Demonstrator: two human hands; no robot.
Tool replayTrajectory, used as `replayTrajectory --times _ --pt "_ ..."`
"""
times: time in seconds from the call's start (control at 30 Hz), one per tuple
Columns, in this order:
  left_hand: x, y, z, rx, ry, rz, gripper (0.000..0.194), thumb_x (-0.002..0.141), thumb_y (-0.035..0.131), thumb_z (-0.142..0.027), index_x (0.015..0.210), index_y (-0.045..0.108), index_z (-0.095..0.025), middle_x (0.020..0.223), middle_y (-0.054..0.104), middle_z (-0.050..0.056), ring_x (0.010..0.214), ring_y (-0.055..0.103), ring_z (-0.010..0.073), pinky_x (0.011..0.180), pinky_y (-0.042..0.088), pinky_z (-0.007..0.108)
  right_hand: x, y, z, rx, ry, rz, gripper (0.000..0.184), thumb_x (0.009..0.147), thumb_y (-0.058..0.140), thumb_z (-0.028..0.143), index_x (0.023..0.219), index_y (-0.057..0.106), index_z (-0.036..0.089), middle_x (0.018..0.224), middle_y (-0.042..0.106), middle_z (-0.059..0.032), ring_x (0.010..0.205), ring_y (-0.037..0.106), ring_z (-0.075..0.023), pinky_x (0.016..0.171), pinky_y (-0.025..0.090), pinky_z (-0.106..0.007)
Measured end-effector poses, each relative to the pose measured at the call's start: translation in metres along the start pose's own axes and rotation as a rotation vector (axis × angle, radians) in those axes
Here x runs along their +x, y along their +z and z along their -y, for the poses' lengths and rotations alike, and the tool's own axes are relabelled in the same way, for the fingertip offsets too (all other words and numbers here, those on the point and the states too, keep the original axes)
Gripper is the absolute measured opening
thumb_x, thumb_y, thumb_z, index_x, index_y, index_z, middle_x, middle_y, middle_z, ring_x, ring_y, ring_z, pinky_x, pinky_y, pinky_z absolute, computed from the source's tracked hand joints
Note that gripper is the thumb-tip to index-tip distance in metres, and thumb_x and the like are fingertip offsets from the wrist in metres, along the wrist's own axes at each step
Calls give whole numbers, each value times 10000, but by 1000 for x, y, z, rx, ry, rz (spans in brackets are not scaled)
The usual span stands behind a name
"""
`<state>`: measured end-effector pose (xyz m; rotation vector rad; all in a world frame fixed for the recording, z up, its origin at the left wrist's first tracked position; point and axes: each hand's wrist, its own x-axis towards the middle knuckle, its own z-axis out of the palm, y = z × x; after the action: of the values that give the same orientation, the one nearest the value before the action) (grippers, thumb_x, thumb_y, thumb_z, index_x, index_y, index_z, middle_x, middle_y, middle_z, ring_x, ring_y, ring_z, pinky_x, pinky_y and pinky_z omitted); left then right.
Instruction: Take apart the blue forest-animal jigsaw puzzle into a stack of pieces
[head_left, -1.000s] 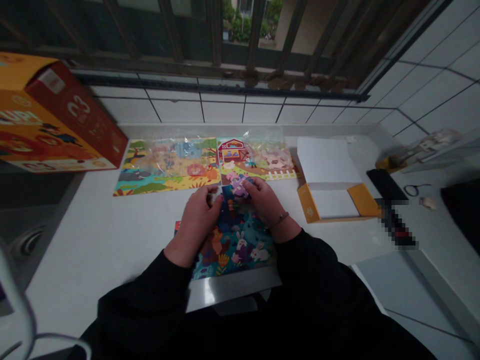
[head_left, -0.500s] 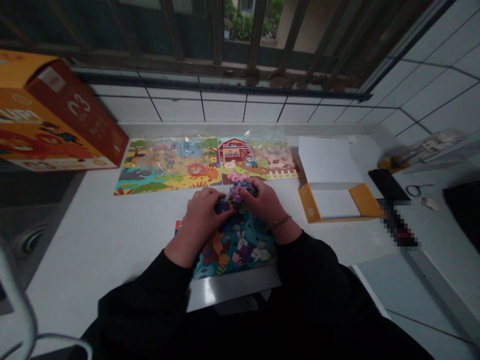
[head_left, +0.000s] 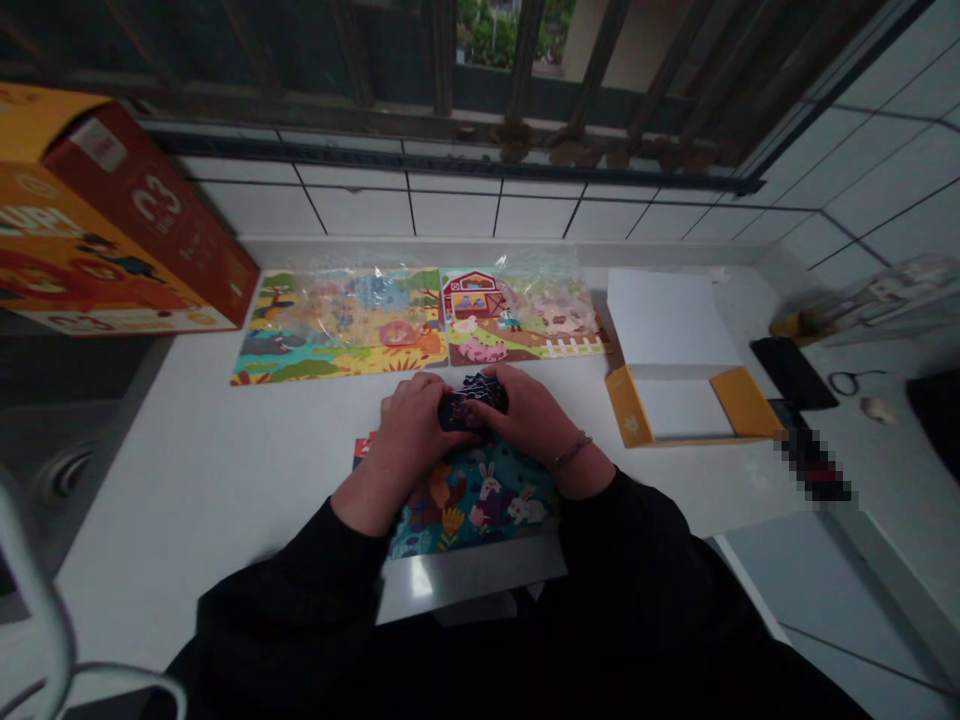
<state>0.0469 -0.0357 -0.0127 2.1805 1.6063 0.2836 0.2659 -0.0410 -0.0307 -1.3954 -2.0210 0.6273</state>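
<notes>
Both hands close around a small stack of dark blue jigsaw puzzle pieces [head_left: 474,402], gripped from either side. My left hand [head_left: 409,428] has its fingers curled against the stack's left side. On the right side my right hand [head_left: 531,418] presses its thumb and fingers on the stack. Beneath the hands lies a teal puzzle board [head_left: 461,520] printed with white rabbits and plants; the forearms and hands cover its upper part and sides. A bit of red print [head_left: 363,447] shows beside my left wrist.
Behind lie a yellow savanna board [head_left: 300,365] and a farm board [head_left: 480,350], with clear plastic bags [head_left: 551,295] of pieces on them. An open white-and-yellow box [head_left: 679,405] stands right. A large orange box [head_left: 150,225] is at left, by a sink. A black phone [head_left: 793,372] lies far right.
My hands have drawn together around the puzzle pieces. The purple printed piece on top is out of sight, and darker pieces with pale edges show now. The view has shifted slightly.
</notes>
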Motion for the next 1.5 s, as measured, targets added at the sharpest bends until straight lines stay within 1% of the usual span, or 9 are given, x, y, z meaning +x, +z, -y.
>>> replayTrajectory --times 0.13,0.23,0.37,0.67,0.8,0.97,1.17,1.33,1.5 --pt "0 -1 -1 -28 -24 -8 655 737 987 -522 1229 684 -214 1328 716 149 1249 649 408 993 519 538 0 0 -3 115 -27 -27 455 973 826 486 1296 658 213 1259 735 -132 1171 696 -307 1039 566 -484" --pt "-1 -2 2 -84 -47 -20 552 774 951 -466 1194 678 -234 1228 760 127 1189 683 400 972 521 532 0 0 -4 233 18 -8 517 930 866 519 1303 656 230 1275 733 -115 1163 701 -299 1031 580 -480" --pt "-3 -1 11 -391 -25 -10 416 839 863 -394 1171 652 -257 1124 794 74 1036 753 321 893 559 459 1 -2 -2 449 120 70 530 932 851 574 1276 649 224 1215 748 -102 1058 734 -273 940 618 -442" --pt "-6 -2 16 -976 -68 -3 497 842 862 -416 1243 634 -229 1037 809 57 940 784 248 787 601 363 4 -6 3 748 194 77 517 950 823 618 1273 654 251 1156 788 -58 1041 758 -252 912 644 -398" --pt "-6 -1 17 -1027 -81 -9 488 819 872 -394 1218 641 -233 992 790 31 863 754 219 739 574 342 5 -11 7 897 221 41 513 974 787 648 1293 661 267 1161 811 -55 1039 776 -249 907 652 -395" --pt "-5 -3 16 -1043 -112 5 486 813 862 -421 1198 632 -233 986 781 38 836 750 220 711 581 346 3 -14 5 773 170 138 523 930 853 602 1269 712 230 1158 803 -71 1027 776 -248 899 651 -391" --pt "-6 -6 14 -1044 -141 24 461 816 847 -439 1181 644 -243 1032 798 50 851 762 221 708 597 340 2 -5 -1 764 162 159 572 922 869 546 1378 685 254 1326 768 -85 1086 785 -249 920 669 -402" --pt "-7 -2 16 -1027 -128 0 361 827 813 -373 1134 680 -239 1067 806 66 863 756 215 703 595 329 2 -3 -2 685 114 224 481 937 862 551 1278 719 243 1193 797 -61 1076 760 -242 966 645 -421" --pt "-6 -5 15 -1054 -145 -59 404 835 841 -427 1150 689 -225 1066 804 65 884 755 210 751 595 329 4 -8 3 786 148 183 517 908 874 608 1243 717 246 1166 798 -55 1027 758 -232 926 646 -402"
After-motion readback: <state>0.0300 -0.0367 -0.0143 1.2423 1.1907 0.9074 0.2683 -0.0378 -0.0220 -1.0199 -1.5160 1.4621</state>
